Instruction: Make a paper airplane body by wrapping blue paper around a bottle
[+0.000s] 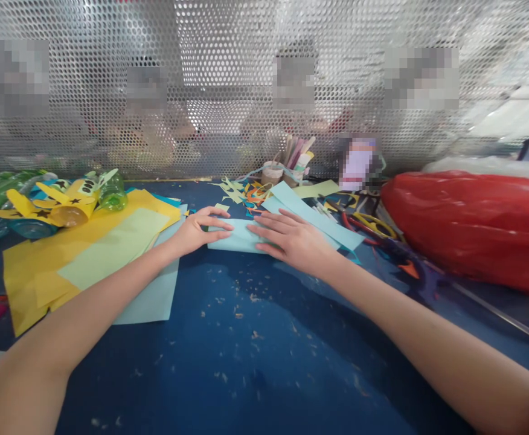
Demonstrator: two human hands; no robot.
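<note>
A folded light-blue paper [240, 237] lies on the dark blue table [255, 350] in front of me. My left hand [198, 229] rests on its left end, fingers curled and pressing down on the paper. My right hand [291, 237] lies flat on its right end, fingers stretched out toward the left. More light-blue paper strips [310, 214] lie just behind my right hand.
Yellow, green and blue paper sheets [110, 248] are stacked at left, with a yellow paper-and-bottle craft [65, 202] behind them. A red plastic bag [473, 223] fills the right. Scissors [368, 225], paper scraps and a cup of sticks [291, 166] sit near a perforated screen; people sit beyond it.
</note>
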